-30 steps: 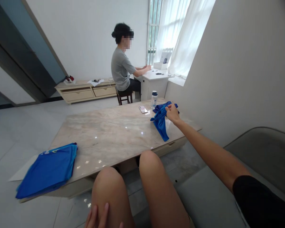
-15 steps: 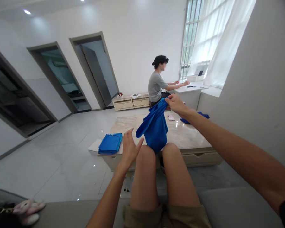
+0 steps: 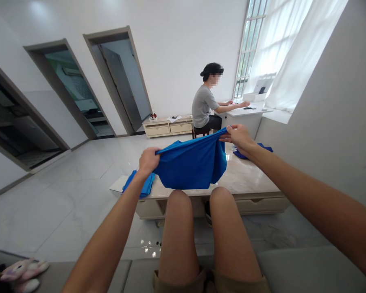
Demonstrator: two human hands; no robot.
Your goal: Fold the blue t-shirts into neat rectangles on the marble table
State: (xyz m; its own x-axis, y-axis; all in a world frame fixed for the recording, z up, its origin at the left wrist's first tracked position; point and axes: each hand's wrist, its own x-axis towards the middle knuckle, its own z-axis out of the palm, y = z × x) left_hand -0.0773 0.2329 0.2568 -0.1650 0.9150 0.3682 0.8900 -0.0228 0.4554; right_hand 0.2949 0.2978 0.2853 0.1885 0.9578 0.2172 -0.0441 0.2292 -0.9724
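Note:
A blue cloth [image 3: 189,165], perhaps a garment, hangs stretched between my two hands above my knees and the near edge of the coffee table [image 3: 250,175]. My left hand [image 3: 149,160] is closed on its left upper corner. At the right upper corner, my right hand [image 3: 238,136] pinches the fabric between thumb and fingers. Just beyond my left hand lies a folded blue cloth stack [image 3: 146,186], partly covered by that hand and forearm. Behind my right wrist, a darker blue cloth [image 3: 264,148] rests on the table's far right.
A person in a grey shirt [image 3: 203,106] sits at a white desk [image 3: 247,118] by the window. Against the far wall stands a low cabinet [image 3: 158,129] with small items on top. A grey sofa [image 3: 295,268] is under me, with a plush toy [image 3: 24,270] at lower left.
My left hand, open and apart from the cloth before, has taken hold of its left end. The bunched cloth that hung from my right hand is now spread sideways between both hands.

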